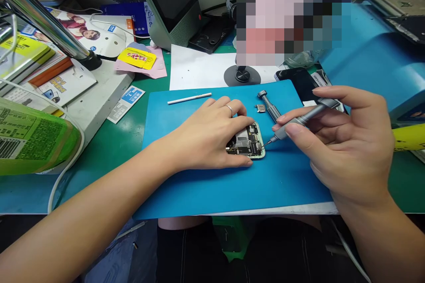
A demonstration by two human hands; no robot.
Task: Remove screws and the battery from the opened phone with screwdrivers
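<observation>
While the left hand [212, 130] grips the opened phone [247, 142] between thumb and fingers, the right hand [352, 137] holds a screwdriver [307, 116], its tip at the phone's edge nearest that hand. Opening appears complete; internal screw work appears unfinished.

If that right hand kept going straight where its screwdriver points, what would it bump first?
Probably the opened phone: the screwdriver in the right hand points at its bare insides. Whether the tip already touches is hard to tell.
</observation>
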